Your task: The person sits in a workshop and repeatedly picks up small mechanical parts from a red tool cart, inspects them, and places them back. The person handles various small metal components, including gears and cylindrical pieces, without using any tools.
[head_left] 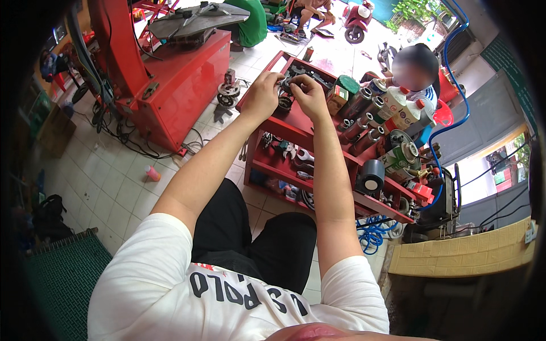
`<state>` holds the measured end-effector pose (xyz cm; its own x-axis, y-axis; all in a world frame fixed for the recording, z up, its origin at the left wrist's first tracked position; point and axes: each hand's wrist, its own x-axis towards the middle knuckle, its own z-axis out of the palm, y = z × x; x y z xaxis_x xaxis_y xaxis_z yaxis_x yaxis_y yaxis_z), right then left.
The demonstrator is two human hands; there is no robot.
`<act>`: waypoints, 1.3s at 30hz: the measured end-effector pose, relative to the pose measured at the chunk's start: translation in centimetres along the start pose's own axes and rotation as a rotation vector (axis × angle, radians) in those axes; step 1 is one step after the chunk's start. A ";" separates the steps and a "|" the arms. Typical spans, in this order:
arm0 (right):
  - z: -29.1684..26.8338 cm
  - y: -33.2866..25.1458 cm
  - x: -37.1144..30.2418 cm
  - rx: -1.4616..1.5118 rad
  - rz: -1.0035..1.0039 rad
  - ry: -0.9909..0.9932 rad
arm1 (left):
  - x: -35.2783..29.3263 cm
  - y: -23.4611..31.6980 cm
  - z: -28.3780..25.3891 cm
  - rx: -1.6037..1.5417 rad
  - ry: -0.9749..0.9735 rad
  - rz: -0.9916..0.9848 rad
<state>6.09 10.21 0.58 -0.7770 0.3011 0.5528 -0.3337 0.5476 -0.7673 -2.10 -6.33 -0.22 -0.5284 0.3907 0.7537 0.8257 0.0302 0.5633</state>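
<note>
Both my arms reach forward over a red tool cart (pixel 296 126). My left hand (pixel 265 95) and my right hand (pixel 309 98) meet above its top, fingers bent and pinched around a small metal part (pixel 285 84). The part is mostly covered by my fingertips, so its exact kind does not show. Just below it, a dark round metal piece (pixel 284 104) stands on the cart between my hands. Behind my fingers, a tray area of the cart holds dark metal parts (pixel 310 71). A small box (pixel 338 98) stands to the right of my right hand.
Spray cans (pixel 359 101) and white bottles (pixel 393 102) crowd the cart's right side. Wrenches (pixel 304 156) lie on its shelf. A red tire-changing machine (pixel 176 85) stands left. A person (pixel 418 74) is beyond the cart. Blue hose (pixel 372 234) coils on the floor.
</note>
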 end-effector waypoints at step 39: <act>1.2 -1.3 -0.4 -0.586 -0.364 -0.014 | 0.2 0.6 -0.4 -0.016 -0.148 -0.096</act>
<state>6.20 8.43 1.01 -0.6782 0.0108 0.7348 -0.2340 0.9447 -0.2299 -1.82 -6.56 0.39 -0.5690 0.5177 0.6389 0.7689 0.0594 0.6366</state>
